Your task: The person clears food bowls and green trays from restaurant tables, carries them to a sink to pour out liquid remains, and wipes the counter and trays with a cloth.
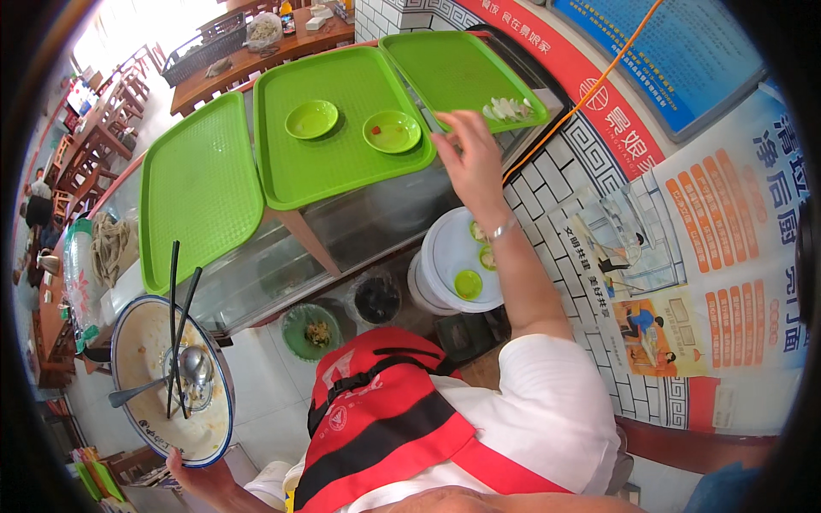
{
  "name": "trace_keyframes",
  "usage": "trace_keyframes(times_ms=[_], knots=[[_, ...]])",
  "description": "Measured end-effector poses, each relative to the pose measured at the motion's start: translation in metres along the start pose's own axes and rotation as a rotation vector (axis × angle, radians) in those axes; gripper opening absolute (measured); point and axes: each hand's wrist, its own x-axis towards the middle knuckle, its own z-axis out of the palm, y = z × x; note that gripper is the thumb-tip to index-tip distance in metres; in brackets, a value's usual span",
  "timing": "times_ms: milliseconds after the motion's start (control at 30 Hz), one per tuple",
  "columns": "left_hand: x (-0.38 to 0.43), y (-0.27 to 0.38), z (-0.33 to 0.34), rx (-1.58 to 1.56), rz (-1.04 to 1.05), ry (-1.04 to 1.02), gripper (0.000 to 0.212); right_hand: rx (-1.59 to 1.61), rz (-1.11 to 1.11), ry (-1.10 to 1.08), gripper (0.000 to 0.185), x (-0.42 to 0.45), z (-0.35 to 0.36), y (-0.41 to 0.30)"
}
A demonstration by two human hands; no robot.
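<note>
My left hand (202, 478) grips the lower rim of a large cream bowl with a blue edge (215, 410), tilted, with food residue inside. A metal spoon (194, 364) and black chopsticks (173, 333) lie in it. My right hand (463, 151) reaches over the trays with its fingers bent and apart, nothing seen in them. Just left of it, a small green dish (392, 132) with a red scrap sits on the middle green tray (333, 173), beside another small green dish (312, 119). White pieces that look like garlic or onion (508, 109) lie on the right green tray (449, 64).
A left green tray (199, 186) shares the glass counter. Below stand a white lidded bucket (442, 256) with small green dishes, a green lined bin (312, 332) holding scraps and a dark lined bin (377, 300). An orange cable (580, 106) crosses at the right wall.
</note>
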Motion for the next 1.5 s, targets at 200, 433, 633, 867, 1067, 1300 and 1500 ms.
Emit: trace_keyframes(times_ms=[200, 433, 633, 867, 1067, 1300, 1500], knots=[[0.006, -0.001, -0.002, -0.029, 0.057, 0.178, 0.057, -0.456, -0.163, -0.495, 0.020, 0.067, 0.042, 0.038], [0.001, 0.000, -0.013, -0.017, 0.059, 0.097, 0.058, 0.010, 0.166, -0.827, 0.022, 0.116, 0.073, 0.063], [-0.003, 0.005, -0.030, -0.026, 0.062, 0.029, 0.059, 0.034, 0.195, -0.750, 0.027, 0.137, 0.140, 0.034], [-0.005, 0.009, -0.029, -0.024, 0.047, 0.009, 0.060, -0.035, 0.212, -0.769, 0.031, 0.138, 0.176, 0.020], [0.002, 0.007, -0.029, 0.069, 0.033, 0.037, 0.061, 0.426, 0.418, -0.618, 0.027, 0.088, 0.051, 0.002], [0.003, -0.001, -0.017, 0.053, 0.045, 0.155, 0.051, 0.397, 0.828, -0.612, 0.015, -0.113, -0.071, 0.058], [-0.006, -0.005, 0.004, 0.113, 0.028, 0.123, 0.055, -0.255, 1.114, -0.418, 0.022, -0.367, -0.023, 0.187]])
